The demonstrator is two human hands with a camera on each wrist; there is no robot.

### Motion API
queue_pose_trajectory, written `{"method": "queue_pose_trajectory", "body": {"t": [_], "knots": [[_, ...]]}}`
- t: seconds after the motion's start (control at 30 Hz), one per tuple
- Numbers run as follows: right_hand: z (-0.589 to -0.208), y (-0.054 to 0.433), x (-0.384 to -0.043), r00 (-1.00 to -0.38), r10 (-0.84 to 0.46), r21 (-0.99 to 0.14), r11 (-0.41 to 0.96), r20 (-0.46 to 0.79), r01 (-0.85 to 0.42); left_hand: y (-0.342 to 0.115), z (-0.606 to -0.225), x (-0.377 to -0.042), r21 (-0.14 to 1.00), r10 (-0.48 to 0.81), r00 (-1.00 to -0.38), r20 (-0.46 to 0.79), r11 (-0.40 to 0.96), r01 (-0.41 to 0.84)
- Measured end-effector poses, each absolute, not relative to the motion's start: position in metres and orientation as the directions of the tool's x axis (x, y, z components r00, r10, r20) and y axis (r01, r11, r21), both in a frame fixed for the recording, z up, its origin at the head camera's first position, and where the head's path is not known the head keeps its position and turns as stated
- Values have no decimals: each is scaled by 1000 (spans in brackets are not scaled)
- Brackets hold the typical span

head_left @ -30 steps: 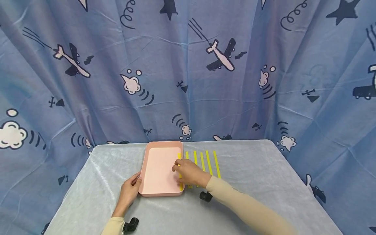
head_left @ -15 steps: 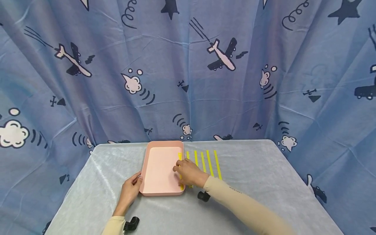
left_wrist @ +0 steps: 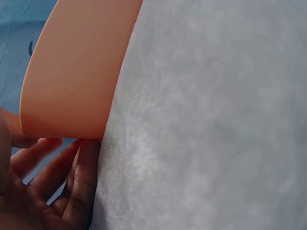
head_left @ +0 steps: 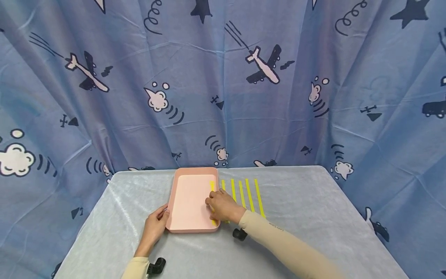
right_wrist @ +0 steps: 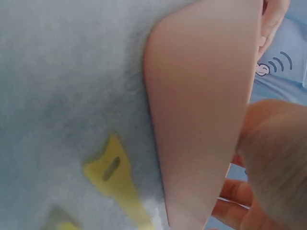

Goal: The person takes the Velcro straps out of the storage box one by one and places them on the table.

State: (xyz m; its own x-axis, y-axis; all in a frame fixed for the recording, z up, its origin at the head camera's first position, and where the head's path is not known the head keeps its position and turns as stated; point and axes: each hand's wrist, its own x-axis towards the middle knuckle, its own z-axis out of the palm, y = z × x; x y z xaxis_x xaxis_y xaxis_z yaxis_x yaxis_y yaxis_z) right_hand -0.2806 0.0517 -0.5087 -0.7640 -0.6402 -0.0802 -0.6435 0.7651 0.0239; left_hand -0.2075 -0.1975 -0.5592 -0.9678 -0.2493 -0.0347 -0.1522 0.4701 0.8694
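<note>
A pink rectangular tray (head_left: 188,201) lies on the table. My left hand (head_left: 153,226) holds its near left side, thumb at the rim and fingers against the outer wall, as the left wrist view shows. Over the tray's right edge reaches my right hand (head_left: 224,205), its fingers bent down at a yellow cable tie strap (head_left: 212,185) lying lengthwise inside along the right wall. The fingertips are partly hidden, but they seem to pinch the strap. In the right wrist view, another yellow strap (right_wrist: 120,182) with a slotted head lies on the cloth beside the tray.
Several yellow straps (head_left: 249,193) lie side by side on the grey cloth-covered table (head_left: 296,224), right of the tray and partly under the right hand and forearm. A blue patterned curtain (head_left: 223,128) hangs behind the table's far edge.
The strap inside the tray has shifted slightly left, away from the right wall, with my right hand's fingers at it. My left hand stays on the tray's side.
</note>
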Motion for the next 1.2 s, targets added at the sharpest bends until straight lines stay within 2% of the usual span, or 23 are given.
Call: {"method": "queue_pose_trajectory", "body": {"t": [0.17, 0.5, 0.67, 0.93, 1.2], "knots": [[-512, 51, -281, -750, -658, 10, 751, -71, -660, -198, -560, -208, 865, -250, -968, -31, 478, -151], [-509, 49, -296, -669, -742, -54, 671, -50, -740, -201, -557, -210, 866, -250, -968, -26, 478, -147], [-512, 46, -301, -651, -756, -14, 653, -72, -757, -200, -557, -208, 863, -247, -969, -26, 484, -147], [-517, 45, -303, -607, -790, 116, 597, -85, -793, -198, -558, -207, 867, -257, -966, -20, 477, -145], [-517, 45, -302, -600, -796, 124, 589, -83, -799, -198, -560, -208, 868, -260, -966, -16, 476, -142]]}}
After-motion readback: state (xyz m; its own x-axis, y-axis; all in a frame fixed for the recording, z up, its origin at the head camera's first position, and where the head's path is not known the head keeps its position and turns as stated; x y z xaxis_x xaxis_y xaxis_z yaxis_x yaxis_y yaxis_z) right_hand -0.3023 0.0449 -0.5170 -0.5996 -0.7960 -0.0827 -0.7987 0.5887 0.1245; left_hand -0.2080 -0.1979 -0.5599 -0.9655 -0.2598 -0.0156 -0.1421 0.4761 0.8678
